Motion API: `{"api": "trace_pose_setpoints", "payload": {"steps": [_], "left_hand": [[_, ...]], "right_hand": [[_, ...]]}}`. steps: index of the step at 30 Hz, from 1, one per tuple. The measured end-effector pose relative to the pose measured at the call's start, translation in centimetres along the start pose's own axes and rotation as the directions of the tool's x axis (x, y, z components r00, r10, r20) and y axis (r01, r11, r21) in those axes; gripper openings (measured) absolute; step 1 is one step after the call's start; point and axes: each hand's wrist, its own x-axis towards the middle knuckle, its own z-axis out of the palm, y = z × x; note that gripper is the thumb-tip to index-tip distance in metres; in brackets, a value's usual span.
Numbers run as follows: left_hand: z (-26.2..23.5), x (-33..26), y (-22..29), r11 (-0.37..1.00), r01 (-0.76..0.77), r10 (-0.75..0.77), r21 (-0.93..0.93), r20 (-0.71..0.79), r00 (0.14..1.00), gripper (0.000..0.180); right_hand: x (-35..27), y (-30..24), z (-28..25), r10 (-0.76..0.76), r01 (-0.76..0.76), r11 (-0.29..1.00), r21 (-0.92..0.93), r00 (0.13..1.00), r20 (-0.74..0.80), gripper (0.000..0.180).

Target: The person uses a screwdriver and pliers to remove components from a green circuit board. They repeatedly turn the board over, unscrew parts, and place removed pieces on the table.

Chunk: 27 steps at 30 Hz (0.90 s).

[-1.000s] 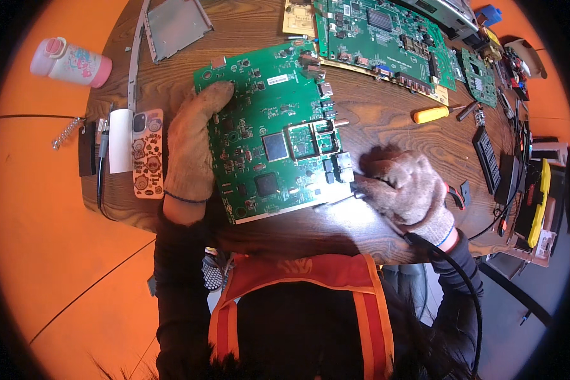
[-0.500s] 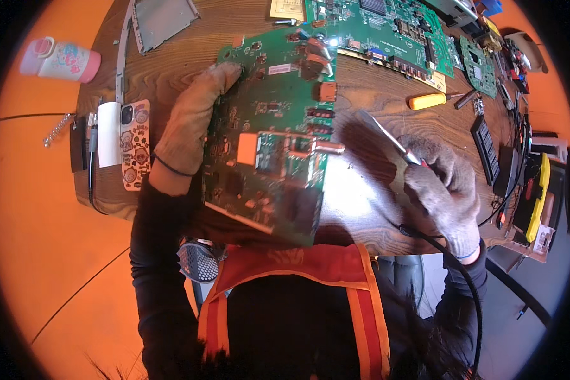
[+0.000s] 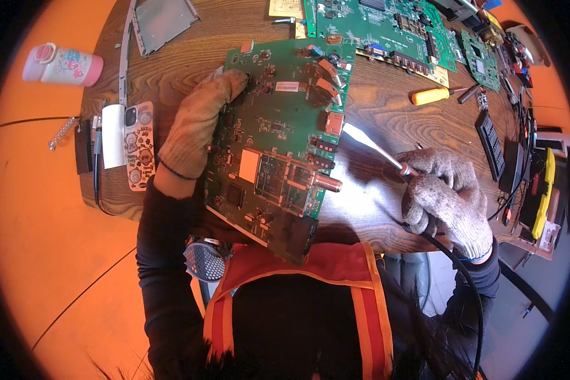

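Beige-gloved left hand (image 3: 199,130) grips a tilted green rectangular circuit board (image 3: 271,142) over the brown wooden table (image 3: 392,95); grey-beige-gloved right hand (image 3: 446,196) holds a flat steel-bladed tool (image 3: 375,146) near its edge. Metal connectors (image 3: 335,123) remain mounted; work there appears unfinished.

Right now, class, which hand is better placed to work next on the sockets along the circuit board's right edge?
Probably the right hand: it holds a tool whose blade points toward the sockets, while the left hand grips the circuit board by its left side.

rough knit gloves (image 3: 192,134), shiny metal blade (image 3: 363,137), grained wood table (image 3: 386,114)
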Motion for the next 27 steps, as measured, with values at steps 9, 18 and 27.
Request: {"api": "trace_pose_setpoints", "payload": {"steps": [9, 18, 27], "left_hand": [[0.3, -2.2, 2.1, 0.928, -0.134, 0.153, 0.347, -0.027, 0.988, 0.019], [-0.2, -1.4, 1.3, 0.977, 0.024, -0.020, 0.210, -0.021, 1.000, 0.024], [-1.1, -0.7, -0.5, 0.955, -0.088, 0.071, 0.285, 0.069, 0.995, 0.029]], "right_hand": [[2.4, -1.8, -2.1, 0.189, -0.173, 0.923, -0.344, 0.982, 0.014, 0.038], [5.2, -0.6, -2.3, 0.186, -0.148, 0.897, -0.417, 0.981, 0.050, 0.030], [7.8, -0.3, -3.8, 0.165, -0.048, 0.849, -0.526, 0.970, 0.178, 0.026]]}}
